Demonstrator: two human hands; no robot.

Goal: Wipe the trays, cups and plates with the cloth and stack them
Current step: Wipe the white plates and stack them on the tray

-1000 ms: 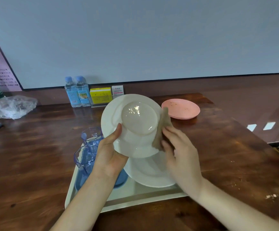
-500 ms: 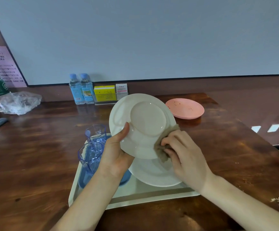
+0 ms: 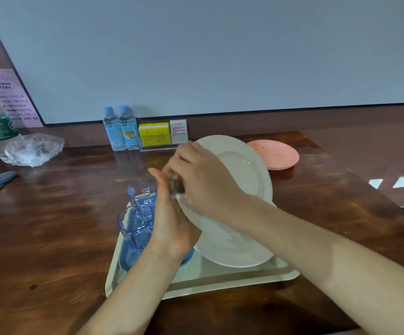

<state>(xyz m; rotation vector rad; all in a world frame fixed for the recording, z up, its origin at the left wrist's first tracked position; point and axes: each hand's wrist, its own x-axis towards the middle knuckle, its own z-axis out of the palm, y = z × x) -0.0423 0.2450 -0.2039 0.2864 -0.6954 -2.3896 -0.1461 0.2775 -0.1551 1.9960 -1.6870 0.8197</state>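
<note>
Right hand, bunching cloth, crossed to nine o'clock on plate; left hand grips rim. I'd press evenly.

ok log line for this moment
left hand: holds white plate | right hand: presses cloth on plate | tray: second plate, cups

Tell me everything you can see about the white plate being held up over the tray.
The held white plate is round, glossy and smooth, looking like ceramic or melamine, with a wide rim around a circular centre that catches glare. It is raised and tilted above the tray, over a second white plate lying there. The left hand grips its lower left edge; the right hand presses a brownish cloth against its left side.
</note>
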